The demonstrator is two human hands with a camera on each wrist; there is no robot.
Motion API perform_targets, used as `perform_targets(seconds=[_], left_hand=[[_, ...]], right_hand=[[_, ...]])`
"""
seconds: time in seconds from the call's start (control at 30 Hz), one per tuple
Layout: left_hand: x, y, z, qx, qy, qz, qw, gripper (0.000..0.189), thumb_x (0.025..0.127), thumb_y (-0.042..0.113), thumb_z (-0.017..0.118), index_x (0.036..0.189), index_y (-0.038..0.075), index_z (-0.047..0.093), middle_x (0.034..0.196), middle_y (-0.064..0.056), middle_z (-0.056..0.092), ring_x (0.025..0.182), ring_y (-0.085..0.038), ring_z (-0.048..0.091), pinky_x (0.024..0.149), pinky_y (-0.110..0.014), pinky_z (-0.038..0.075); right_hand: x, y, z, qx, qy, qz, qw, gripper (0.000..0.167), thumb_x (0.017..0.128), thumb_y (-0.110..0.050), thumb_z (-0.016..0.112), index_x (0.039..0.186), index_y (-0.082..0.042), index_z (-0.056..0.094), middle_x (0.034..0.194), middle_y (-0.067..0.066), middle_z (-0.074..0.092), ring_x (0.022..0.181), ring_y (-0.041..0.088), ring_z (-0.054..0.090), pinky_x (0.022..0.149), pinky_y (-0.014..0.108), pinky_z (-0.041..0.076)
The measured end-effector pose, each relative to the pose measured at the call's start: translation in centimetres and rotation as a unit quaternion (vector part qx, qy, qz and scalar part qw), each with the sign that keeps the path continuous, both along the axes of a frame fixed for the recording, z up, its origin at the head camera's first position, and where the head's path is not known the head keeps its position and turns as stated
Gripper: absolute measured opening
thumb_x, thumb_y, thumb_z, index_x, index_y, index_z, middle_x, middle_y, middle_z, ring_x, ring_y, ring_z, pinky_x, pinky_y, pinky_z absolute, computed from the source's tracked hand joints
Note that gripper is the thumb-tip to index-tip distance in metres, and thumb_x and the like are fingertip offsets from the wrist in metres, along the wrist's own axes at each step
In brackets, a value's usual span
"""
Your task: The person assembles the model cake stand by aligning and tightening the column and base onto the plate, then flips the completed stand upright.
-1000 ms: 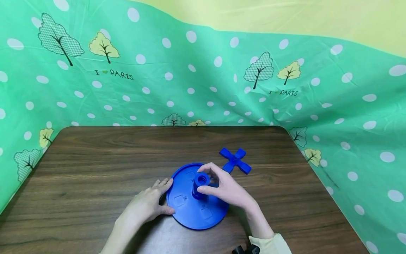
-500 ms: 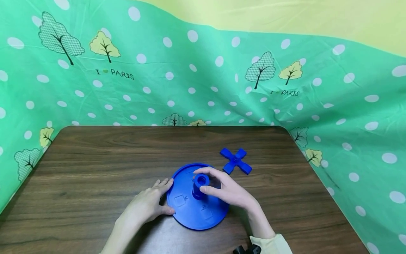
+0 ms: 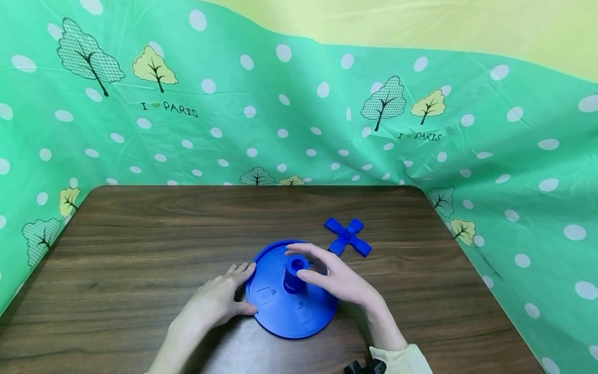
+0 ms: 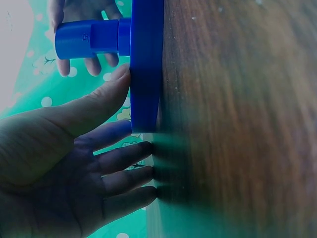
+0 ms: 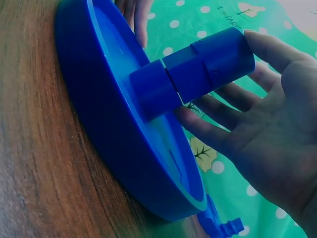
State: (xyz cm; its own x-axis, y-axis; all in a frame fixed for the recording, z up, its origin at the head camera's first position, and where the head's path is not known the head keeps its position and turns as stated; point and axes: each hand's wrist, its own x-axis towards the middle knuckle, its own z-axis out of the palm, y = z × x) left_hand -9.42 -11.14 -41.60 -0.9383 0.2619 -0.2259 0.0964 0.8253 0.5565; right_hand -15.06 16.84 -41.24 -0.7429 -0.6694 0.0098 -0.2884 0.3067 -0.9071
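A round blue disc (image 3: 275, 317) with a raised rim lies on the table. From its middle rises a blue tube (image 5: 213, 64) with a hollow top, seated on a short stub (image 5: 156, 89); a thin seam shows between them. My right hand (image 3: 343, 278) reaches round the tube, thumb at its upper end and fingers curved behind it. My left hand (image 3: 217, 298) lies at the disc's left side, fingers spread and nearly straight. Its thumb (image 4: 101, 101) touches the disc's edge, and its other fingertips reach down close to the table.
A blue four-armed cross piece (image 3: 348, 237) with a small central peg lies behind the disc to the right. The dark wood table (image 3: 140, 249) is bordered by a green dotted cloth (image 3: 224, 67). A black device (image 3: 365, 366) sits by the right cuff.
The right thumb and fingers have shifted slightly round the tube, the thumb moving up and to the right. The left hand, disc and cross piece stay in place.
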Motion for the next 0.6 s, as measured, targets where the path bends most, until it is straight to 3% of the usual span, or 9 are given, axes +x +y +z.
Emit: perform_targets(seconds=[0.13,0.33,0.43,0.6], left_hand=[[0.01,-0.06,0.00,0.001,-0.001,0.000,1.0000,0.093,0.076,0.041,0.088,0.155,0.012,0.047,0.162,-0.016,0.044,0.149,-0.047,0.040,0.115,-0.073,0.035],[-0.12,0.13,0.10,-0.004,-0.012,0.005,0.9999,0.092,0.078,0.041,0.088,0.155,0.013,0.047,0.163,-0.016,0.043,0.149,-0.048,0.040,0.116,-0.072,0.034],[-0.20,0.21,0.08,-0.009,-0.017,0.006,0.9998,0.091,0.079,0.042,0.087,0.156,0.014,0.047,0.163,-0.015,0.043,0.148,-0.049,0.041,0.115,-0.072,0.035],[-0.12,0.08,-0.07,-0.005,-0.011,0.005,0.9999,0.092,0.078,0.043,0.087,0.155,0.014,0.047,0.163,-0.016,0.044,0.147,-0.050,0.041,0.115,-0.072,0.036]], right_hand=[[0.00,-0.06,0.00,0.004,-0.011,0.004,0.9999,0.044,0.106,-0.025,0.057,0.150,-0.030,0.050,0.149,-0.001,0.059,0.148,0.023,0.047,0.121,0.050,0.039],[0.24,-0.46,-0.08,0.039,0.009,-0.055,0.9977,0.040,0.096,-0.033,0.073,0.133,-0.030,0.056,0.136,-0.007,0.062,0.128,0.019,0.057,0.108,0.045,0.048],[0.29,-0.55,-0.11,0.045,0.017,-0.059,0.9971,0.049,0.095,-0.035,0.074,0.140,-0.029,0.053,0.141,-0.004,0.061,0.129,0.019,0.057,0.110,0.051,0.047],[0.12,-0.25,-0.11,0.010,0.009,-0.024,0.9996,0.055,0.103,-0.027,0.063,0.154,-0.027,0.045,0.152,0.001,0.057,0.146,0.024,0.049,0.119,0.062,0.037]])
